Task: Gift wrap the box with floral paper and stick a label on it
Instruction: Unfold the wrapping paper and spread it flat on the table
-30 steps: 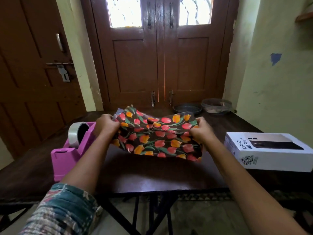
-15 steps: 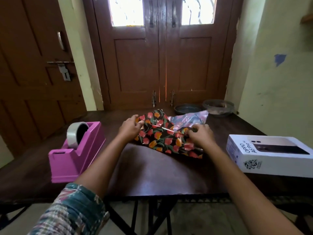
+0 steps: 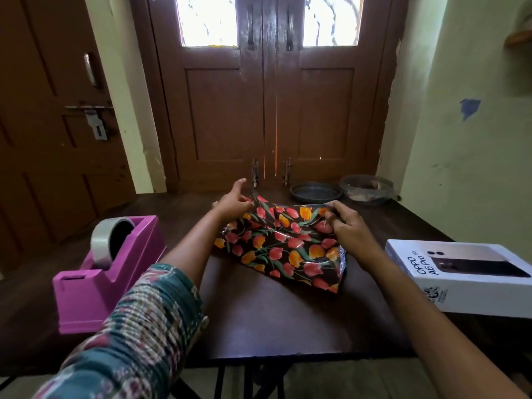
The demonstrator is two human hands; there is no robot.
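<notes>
Your dark table (image 3: 288,326) carries everything: the white box (image 3: 460,277) sits unwrapped at 3 o'clock, the pink tape dispenser (image 3: 95,289) at 9 o'clock, and the floral paper (image 3: 282,249) lies folded at centre, apart from both. Your right hand (image 3: 345,223) grips its 1 o'clock corner; your left hand (image 3: 233,203) pinches its 11 o'clock corner.

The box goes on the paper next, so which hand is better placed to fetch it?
Probably the right hand: it holds the right edge of the paper, on the same side as the box. The left hand pinches the opposite corner, nearer the tape dispenser.
</notes>
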